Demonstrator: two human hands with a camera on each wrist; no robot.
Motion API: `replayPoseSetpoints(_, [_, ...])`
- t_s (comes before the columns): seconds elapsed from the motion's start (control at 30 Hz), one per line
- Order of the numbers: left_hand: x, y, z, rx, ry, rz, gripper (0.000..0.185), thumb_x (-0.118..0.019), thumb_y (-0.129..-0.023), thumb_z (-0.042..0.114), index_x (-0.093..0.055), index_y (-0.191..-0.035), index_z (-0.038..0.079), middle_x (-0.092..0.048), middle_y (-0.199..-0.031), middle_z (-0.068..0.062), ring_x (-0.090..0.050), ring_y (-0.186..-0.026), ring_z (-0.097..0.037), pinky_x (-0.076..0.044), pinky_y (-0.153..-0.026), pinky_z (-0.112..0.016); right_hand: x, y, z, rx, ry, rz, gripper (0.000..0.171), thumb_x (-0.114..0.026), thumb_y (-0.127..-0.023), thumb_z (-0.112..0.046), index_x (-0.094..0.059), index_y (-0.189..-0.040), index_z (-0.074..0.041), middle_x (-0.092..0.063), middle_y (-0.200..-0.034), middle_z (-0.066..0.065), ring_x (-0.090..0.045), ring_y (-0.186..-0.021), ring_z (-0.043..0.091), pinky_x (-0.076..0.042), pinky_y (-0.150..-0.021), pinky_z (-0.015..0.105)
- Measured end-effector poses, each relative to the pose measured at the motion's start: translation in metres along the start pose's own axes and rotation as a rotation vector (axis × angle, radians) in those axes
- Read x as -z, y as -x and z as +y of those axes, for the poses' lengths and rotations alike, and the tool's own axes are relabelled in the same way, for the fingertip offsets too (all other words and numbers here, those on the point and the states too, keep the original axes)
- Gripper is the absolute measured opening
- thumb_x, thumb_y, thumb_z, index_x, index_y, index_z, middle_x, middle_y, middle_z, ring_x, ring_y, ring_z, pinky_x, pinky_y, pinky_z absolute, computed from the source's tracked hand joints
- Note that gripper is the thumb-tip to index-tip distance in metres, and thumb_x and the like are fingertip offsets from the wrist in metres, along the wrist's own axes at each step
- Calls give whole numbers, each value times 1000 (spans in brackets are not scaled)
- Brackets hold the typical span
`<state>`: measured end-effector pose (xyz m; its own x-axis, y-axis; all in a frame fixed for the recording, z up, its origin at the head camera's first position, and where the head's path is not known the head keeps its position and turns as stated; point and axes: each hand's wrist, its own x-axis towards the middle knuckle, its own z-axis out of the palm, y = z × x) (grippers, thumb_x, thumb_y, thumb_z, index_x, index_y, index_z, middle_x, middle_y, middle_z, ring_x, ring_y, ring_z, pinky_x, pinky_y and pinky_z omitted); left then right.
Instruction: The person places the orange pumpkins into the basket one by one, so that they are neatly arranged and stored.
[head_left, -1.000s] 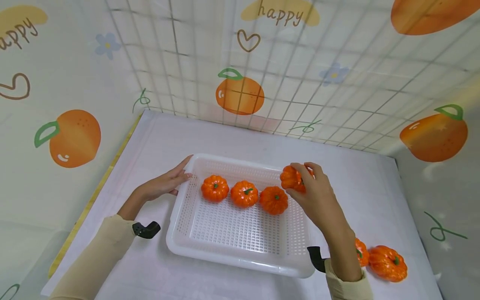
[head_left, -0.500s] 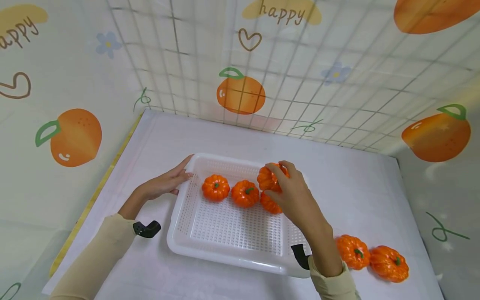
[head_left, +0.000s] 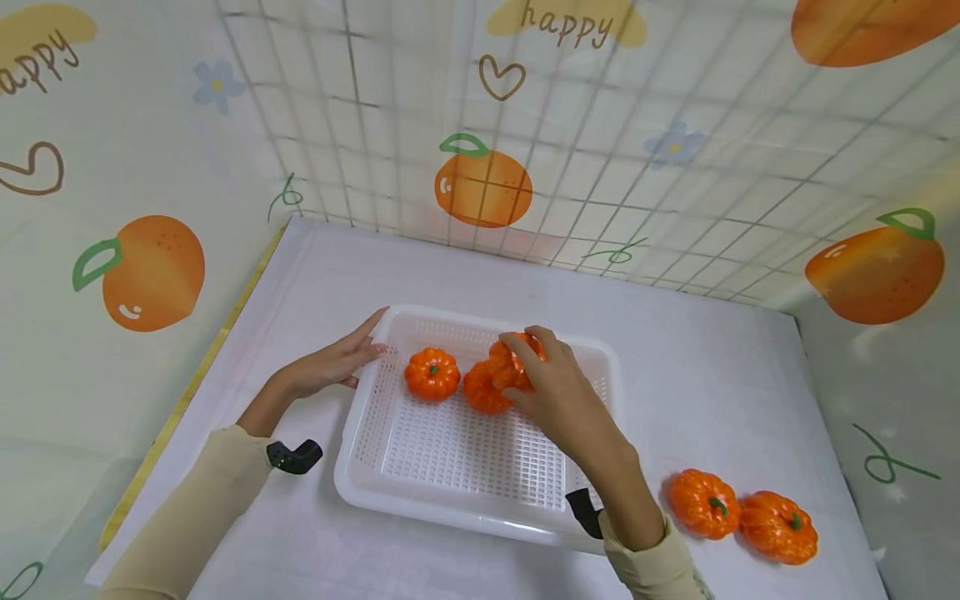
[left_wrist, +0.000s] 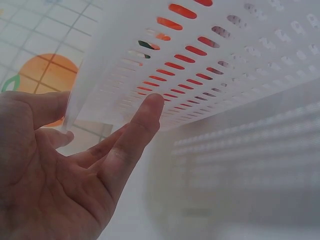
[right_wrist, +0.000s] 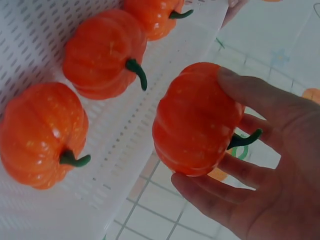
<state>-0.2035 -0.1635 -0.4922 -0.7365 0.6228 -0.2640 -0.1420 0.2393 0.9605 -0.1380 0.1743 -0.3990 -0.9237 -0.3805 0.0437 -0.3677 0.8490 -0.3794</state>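
Observation:
A white perforated tray [head_left: 450, 492] lies on the white table. My left hand [head_left: 330, 367] rests with straight fingers against the tray's left rim; the left wrist view shows the fingers [left_wrist: 145, 112] touching the slotted wall [left_wrist: 210, 45]. Over the tray, my right hand [head_left: 551, 392] grips a small orange pumpkin [head_left: 510, 363] by its sides, and it is also seen as the held pumpkin [right_wrist: 195, 117] in the right wrist view. In the tray lie a left pumpkin [head_left: 432, 373] and a middle pumpkin [head_left: 482, 392] partly behind the held one. A third pumpkin [right_wrist: 42, 132] shows only in the right wrist view.
Two more orange pumpkins [head_left: 702, 503] [head_left: 778, 527] lie on the table right of the tray. Walls with printed oranges and a wire grid close in the back and sides. The table's left edge [head_left: 187, 392] has a yellow border.
My right hand has carried the pumpkin leftward from above the tray's right rim to above the middle of the row. The left hand has stayed on the rim.

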Motion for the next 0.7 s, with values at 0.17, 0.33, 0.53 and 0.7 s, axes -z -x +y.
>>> replayPoseSetpoints(0.17, [-1,1,2,11,2,7,67,-41,-108,34,3,-159,40,-49,-136,-22,-63,-103,-34,-55,-80,-42,-2,-3,-5,18,-17,-38,70,-82,-84,-14,-48,-145,-22,-38,-148,15,-42,-130,38,-53,-90,49])
replayPoseSetpoints(0.33, [-1,1,3,20,-3,13,67,-41,-108,34,3,-159,39,-49,-137,-21,-62,-104,-32,-54,-81,-42,-4,-5,-10,42,-20,-64,70,-82,-84,-15,-49,-145,-23,-39,-147,12,-41,-131,36,-53,-91,48])
replayPoseSetpoints(0.53, [-1,1,3,16,-1,8,67,-41,-108,34,3,-159,40,-49,-137,-22,-62,-104,-32,-54,-82,-42,-7,-7,-13,78,-13,-69,66,-82,-84,-16,-51,-143,-22,-42,-145,11,-43,-129,34,-55,-88,45])
replayPoseSetpoints(0.7, [0,2,2,14,-7,8,67,-40,-109,35,3,-159,39,-48,-137,-22,-62,-105,-32,-54,-82,-42,-11,-8,-17,110,-5,-91,66,-82,-84,-17,-52,-142,-22,-43,-143,9,-45,-125,31,-55,-88,41])
